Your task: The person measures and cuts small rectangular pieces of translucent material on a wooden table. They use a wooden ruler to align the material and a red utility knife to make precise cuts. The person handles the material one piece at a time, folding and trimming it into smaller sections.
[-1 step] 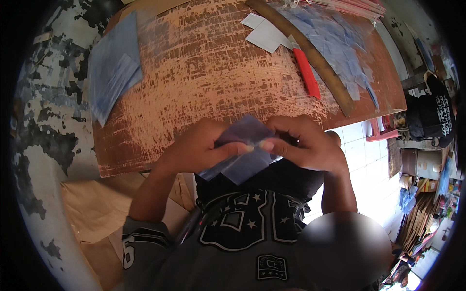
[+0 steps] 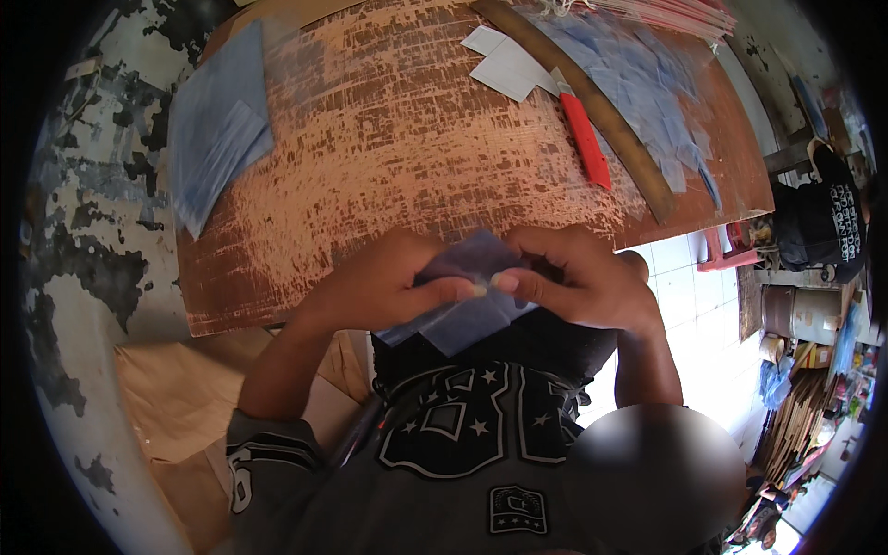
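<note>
Both my hands pinch a bluish translucent plastic sheet (image 2: 467,324) just in front of my waist, at the table's near edge. The thumb of my left hand (image 2: 393,282) presses on the sheet's middle, with its fingers tucked behind. Close beside it, the thumb of my right hand (image 2: 573,282) presses on the same spot from the other side. The two thumb tips almost meet. One corner of the sheet points up between the hands, and lower corners hang toward my lap. Whether it is a single sheet or a few layers, I cannot tell.
On the worn brown table (image 2: 370,139) lie a stack of blue plastic sheets (image 2: 217,129) at left, a red cutter knife (image 2: 585,139), white paper pieces (image 2: 509,69), a long curved-looking strip (image 2: 610,120) and loose plastic (image 2: 638,83) at right. Brown paper (image 2: 185,398) sits below left.
The sheet's upper corner has dipped slightly toward me. Both hands keep their pinch in nearly the same place.
</note>
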`<move>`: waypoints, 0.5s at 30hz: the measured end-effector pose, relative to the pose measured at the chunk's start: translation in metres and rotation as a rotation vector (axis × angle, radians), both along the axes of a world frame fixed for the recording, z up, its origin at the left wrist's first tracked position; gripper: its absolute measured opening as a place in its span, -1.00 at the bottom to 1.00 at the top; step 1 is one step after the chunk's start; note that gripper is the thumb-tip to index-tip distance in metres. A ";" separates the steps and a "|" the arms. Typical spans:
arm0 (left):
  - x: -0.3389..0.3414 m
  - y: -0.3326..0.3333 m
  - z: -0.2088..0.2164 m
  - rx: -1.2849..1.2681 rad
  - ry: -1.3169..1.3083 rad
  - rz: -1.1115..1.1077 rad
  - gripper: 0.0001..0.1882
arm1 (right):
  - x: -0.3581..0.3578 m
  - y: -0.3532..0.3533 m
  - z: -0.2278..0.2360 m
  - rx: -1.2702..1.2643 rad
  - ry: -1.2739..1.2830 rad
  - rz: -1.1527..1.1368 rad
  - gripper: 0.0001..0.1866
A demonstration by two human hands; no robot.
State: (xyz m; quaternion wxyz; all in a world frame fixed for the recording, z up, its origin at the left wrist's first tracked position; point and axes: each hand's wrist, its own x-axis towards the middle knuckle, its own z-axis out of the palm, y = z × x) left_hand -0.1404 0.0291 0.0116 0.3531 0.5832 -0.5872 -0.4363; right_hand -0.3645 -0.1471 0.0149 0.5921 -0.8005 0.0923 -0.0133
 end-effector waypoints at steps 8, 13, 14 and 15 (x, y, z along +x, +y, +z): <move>0.013 -0.013 0.010 0.064 -0.198 -0.267 -0.45 | -0.002 0.014 -0.006 -0.076 -0.030 0.077 -0.69; 0.049 -0.036 0.049 0.268 -0.301 -0.270 -0.61 | -0.007 0.016 -0.026 0.093 -0.005 -0.217 -0.70; 0.065 -0.034 0.046 0.161 -0.246 -0.145 -0.61 | -0.004 0.015 -0.023 0.149 0.019 -0.280 -0.69; 0.083 -0.030 0.037 0.052 -0.191 -0.021 -0.61 | -0.002 0.015 -0.012 0.351 0.085 -0.356 -0.65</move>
